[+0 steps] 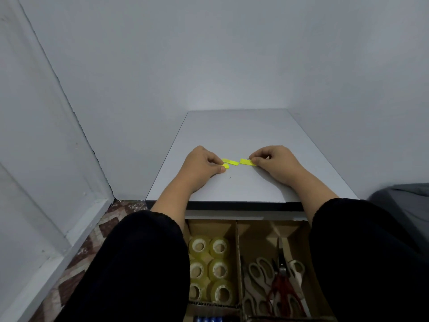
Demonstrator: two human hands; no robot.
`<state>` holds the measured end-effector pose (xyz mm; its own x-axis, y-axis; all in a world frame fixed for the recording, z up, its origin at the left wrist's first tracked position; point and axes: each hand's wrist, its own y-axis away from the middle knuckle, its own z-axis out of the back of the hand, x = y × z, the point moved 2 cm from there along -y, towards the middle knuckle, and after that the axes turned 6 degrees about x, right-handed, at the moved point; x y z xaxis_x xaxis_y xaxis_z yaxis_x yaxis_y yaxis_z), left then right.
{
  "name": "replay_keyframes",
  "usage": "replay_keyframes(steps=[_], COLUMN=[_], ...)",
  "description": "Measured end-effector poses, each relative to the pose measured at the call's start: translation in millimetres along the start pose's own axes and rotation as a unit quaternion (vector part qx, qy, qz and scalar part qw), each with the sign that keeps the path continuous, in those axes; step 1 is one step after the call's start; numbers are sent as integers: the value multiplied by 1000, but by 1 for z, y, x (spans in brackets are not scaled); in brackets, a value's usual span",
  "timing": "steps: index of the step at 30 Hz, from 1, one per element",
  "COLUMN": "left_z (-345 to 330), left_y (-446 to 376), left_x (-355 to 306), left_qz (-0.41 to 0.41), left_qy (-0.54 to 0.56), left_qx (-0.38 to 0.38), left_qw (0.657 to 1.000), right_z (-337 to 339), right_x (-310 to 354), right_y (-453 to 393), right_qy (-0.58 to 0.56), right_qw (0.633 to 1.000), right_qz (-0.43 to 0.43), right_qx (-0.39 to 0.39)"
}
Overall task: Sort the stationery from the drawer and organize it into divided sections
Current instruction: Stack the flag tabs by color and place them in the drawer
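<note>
Stationery occupies two areas: the open drawer (pixel 255 270) at the near edge of the scene, and the grey tabletop (pixel 243 133) just beyond it. The drawer is split by cardboard dividers (pixel 238 259) into sections. The left section holds six rolls of clear tape (pixel 210 267), packed in two columns and touching one another. The right section holds several pairs of scissors (pixel 262 282) with pale handles and one red-handled tool (pixel 282 287) lying over them. A blue item (pixel 206 319) shows at the near edge of the frame; its type cannot be determined.

Both forearms reach over the drawer onto the tabletop, black sleeves (pixel 139 263) pushed up short of the wrists.

Two small yellow-green strips lie flat on the tabletop, end to end, with a narrow gap between them. The left hand (pixel 202 165) rests on the surface with fingers curled, thumb and fingertips pinching the left end of the left strip (pixel 231 162). The right hand (pixel 272 162) mirrors it, fingers curled, thumb and forefinger pinching the right end of the right strip (pixel 246 161). The strips sit between the two hands, far from the drawer contents.
</note>
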<state>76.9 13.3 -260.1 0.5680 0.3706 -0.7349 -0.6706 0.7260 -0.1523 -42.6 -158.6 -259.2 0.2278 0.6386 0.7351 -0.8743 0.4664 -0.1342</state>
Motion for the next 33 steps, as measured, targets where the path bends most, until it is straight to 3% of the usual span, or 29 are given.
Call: replay_keyframes(steps=[4, 9, 14, 19, 23, 30, 33], left_z=[2, 3, -6, -6, -5, -14, -18], left_y=[4, 2, -10, -19, -14, 31, 59], left_x=[-2, -2, -13, -24, -36, -34, -41], left_qz=[-12, -5, -18, 41, 76, 64, 52], left_qy=[41, 218, 39, 16, -71, -4, 39], left_qx=[-1, 17, 19, 58, 87, 11, 21], left_qw=[999, 976, 999, 997, 991, 998, 998], right_z=[-1, -2, -2, 1, 1, -7, -7], right_x=[0, 0, 2, 5, 8, 16, 20], right_y=[-1, -3, 3, 10, 19, 43, 67], right_qy=[67, 65, 41, 45, 61, 160, 168], right_qw=[997, 998, 999, 999, 998, 986, 984], right_qz=[13, 9, 14, -1, 0, 41, 56], right_qx=[-24, -24, -29, -25, -12, -8, -1])
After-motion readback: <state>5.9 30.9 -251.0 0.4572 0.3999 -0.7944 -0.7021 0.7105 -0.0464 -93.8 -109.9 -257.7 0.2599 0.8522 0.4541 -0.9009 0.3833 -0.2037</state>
